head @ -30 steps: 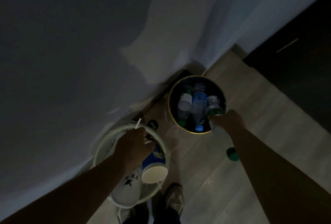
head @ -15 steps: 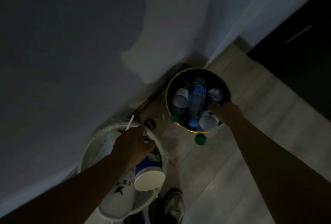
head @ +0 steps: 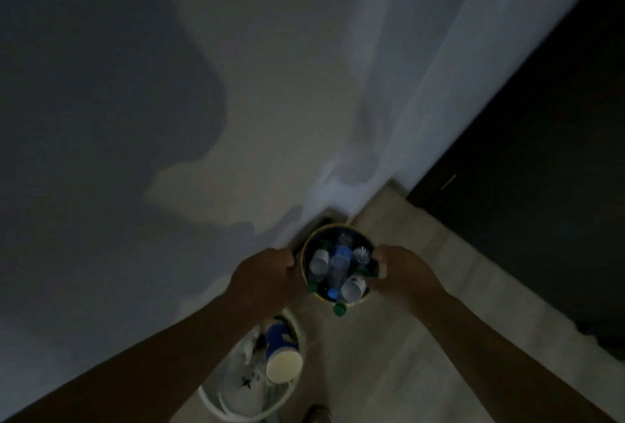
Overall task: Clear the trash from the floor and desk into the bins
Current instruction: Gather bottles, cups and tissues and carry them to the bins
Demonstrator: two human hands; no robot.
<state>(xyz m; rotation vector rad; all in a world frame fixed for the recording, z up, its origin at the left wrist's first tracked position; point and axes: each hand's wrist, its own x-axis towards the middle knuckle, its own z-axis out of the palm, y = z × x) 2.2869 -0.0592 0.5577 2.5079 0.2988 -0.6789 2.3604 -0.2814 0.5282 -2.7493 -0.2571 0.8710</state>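
A dark round bin (head: 338, 226) with a yellow rim stands on the floor in the wall corner. It holds several plastic bottles, one with a blue label (head: 339, 262), and a white cup (head: 351, 289). My left hand (head: 267, 273) is curled around the bin's left side and my right hand (head: 402, 273) grips its right rim. Nearer to me, a white bin (head: 209, 404) holds a blue paper cup (head: 282, 355) lying mouth toward me and white wrappers.
A green bottle cap (head: 340, 310) lies on the pale wood floor just in front of the dark bin. A grey wall (head: 236, 84) runs along the left and a dark panel (head: 541, 152) fills the right. My shoe (head: 316, 414) shows at the bottom edge. The light is dim.
My left hand let go of the blue cup in the white bin and moved to the dark bin's left side. My right hand released a white cup into the dark bin and took its rim.
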